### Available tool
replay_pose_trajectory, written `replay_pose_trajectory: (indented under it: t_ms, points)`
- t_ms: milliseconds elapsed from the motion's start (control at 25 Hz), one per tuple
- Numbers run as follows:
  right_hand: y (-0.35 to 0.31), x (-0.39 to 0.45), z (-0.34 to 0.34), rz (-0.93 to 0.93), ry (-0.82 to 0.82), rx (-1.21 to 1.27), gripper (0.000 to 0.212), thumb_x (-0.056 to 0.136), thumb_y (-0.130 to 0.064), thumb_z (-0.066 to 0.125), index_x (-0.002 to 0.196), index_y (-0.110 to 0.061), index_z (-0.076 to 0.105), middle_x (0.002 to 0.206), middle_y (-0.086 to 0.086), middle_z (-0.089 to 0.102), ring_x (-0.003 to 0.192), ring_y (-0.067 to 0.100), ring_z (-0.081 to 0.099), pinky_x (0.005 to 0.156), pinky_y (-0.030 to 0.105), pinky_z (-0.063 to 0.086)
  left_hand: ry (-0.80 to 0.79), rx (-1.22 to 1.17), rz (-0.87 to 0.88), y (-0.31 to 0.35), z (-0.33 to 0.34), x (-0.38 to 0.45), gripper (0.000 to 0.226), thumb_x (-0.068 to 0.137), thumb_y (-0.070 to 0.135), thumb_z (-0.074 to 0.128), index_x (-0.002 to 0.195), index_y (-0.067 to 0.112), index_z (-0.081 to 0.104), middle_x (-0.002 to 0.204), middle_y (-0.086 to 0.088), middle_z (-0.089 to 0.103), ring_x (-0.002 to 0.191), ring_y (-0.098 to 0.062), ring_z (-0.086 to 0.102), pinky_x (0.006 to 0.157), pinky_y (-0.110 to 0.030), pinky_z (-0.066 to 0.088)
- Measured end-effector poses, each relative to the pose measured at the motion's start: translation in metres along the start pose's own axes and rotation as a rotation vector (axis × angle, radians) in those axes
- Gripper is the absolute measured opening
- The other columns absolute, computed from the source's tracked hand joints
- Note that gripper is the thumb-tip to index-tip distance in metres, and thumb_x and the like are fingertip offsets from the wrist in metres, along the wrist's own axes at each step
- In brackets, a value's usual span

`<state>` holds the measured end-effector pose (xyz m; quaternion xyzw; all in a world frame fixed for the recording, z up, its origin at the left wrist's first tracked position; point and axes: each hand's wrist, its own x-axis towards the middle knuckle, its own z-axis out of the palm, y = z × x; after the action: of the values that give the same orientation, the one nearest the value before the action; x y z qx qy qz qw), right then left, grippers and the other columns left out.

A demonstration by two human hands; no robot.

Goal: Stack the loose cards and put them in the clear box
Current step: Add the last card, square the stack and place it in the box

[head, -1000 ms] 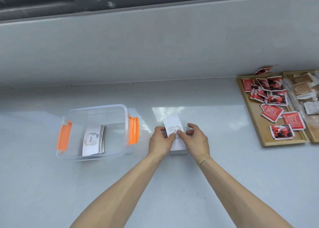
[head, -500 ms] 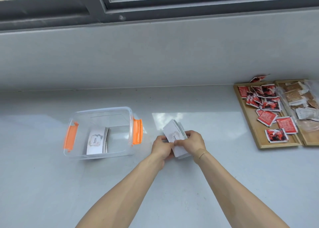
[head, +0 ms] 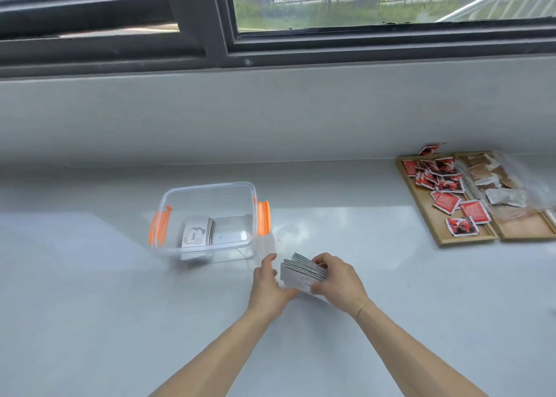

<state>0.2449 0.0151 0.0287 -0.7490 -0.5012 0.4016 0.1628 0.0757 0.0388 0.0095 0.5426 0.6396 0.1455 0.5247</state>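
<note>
A fanned stack of cards point(head: 304, 271) is gripped on edge by the right hand point(head: 337, 282) and steadied by the open left hand point(head: 269, 285) near the worktop's front edge, just beside the clear box point(head: 207, 219); edges are best squared before transfer.

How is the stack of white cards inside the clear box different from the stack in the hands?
The white card stack in the clear plastic box lies flat and squared, untouched; the white card stack in the hands is tilted and fanned, pinched by the right hand with the left hand alongside. The boxed one's "love" face shows fully; the held one's is partly covered. Both are white cards.
</note>
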Motion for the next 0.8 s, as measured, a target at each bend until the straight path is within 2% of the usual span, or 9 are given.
replay_pose_trajectory:
  t_ms: [160, 280, 480, 600, 800]
  points:
    - [-0.011, -0.032, 0.031, -0.146, -0.009, -0.183, 0.045, 0.073, -0.01, 0.061, 0.114, -0.029, 0.059, 0.108, -0.004, 0.061, 0.102, 0.016, 0.053, 0.083, 0.037, 0.048, -0.064, 0.412, 0.321, -0.033, -0.033, -0.024, 0.078, 0.073, 0.024, 0.067, 0.14, 0.043, 0.033, 0.13, 0.014, 0.037, 0.117, -0.007, 0.046, 0.085, -0.031, 0.052]
    - [-0.024, -0.049, 0.061, -0.237, -0.027, -0.235, 0.048, 0.075, -0.008, 0.056, 0.116, -0.032, 0.057, 0.111, -0.008, 0.058, 0.105, 0.017, 0.049, 0.085, 0.036, 0.045, -0.084, 0.533, 0.429, -0.058, -0.058, -0.037, 0.057, 0.077, 0.026, 0.064, 0.13, 0.037, 0.044, 0.129, 0.017, 0.044, 0.117, -0.006, 0.045, 0.089, -0.028, 0.048]
    - [-0.039, -0.068, 0.101, -0.379, 0.022, -0.301, 0.047, 0.08, -0.01, 0.056, 0.122, -0.031, 0.054, 0.118, -0.012, 0.055, 0.111, 0.015, 0.046, 0.087, 0.032, 0.044, -0.024, 0.573, 0.465, -0.091, -0.089, -0.049, 0.041, 0.083, 0.026, 0.059, 0.122, 0.03, 0.049, 0.122, 0.016, 0.053, 0.109, -0.01, 0.051, 0.089, -0.028, 0.045]
    - [-0.045, -0.071, 0.122, -0.463, 0.081, -0.355, 0.044, 0.082, -0.014, 0.059, 0.123, -0.028, 0.055, 0.117, -0.01, 0.058, 0.108, 0.018, 0.049, 0.085, 0.031, 0.044, 0.034, 0.601, 0.495, -0.109, -0.1, -0.052, 0.041, 0.082, 0.027, 0.056, 0.122, 0.029, 0.047, 0.12, 0.013, 0.052, 0.106, -0.013, 0.052, 0.086, -0.028, 0.045]
    - [-0.046, -0.076, 0.154, -0.487, 0.062, -0.503, 0.043, 0.081, -0.016, 0.061, 0.122, -0.027, 0.055, 0.109, -0.007, 0.059, 0.098, 0.022, 0.055, 0.081, 0.031, 0.045, 0.034, 0.773, 0.498, -0.141, -0.101, -0.048, 0.041, 0.083, 0.028, 0.049, 0.123, 0.03, 0.044, 0.12, 0.009, 0.049, 0.108, -0.017, 0.049, 0.087, -0.029, 0.038]
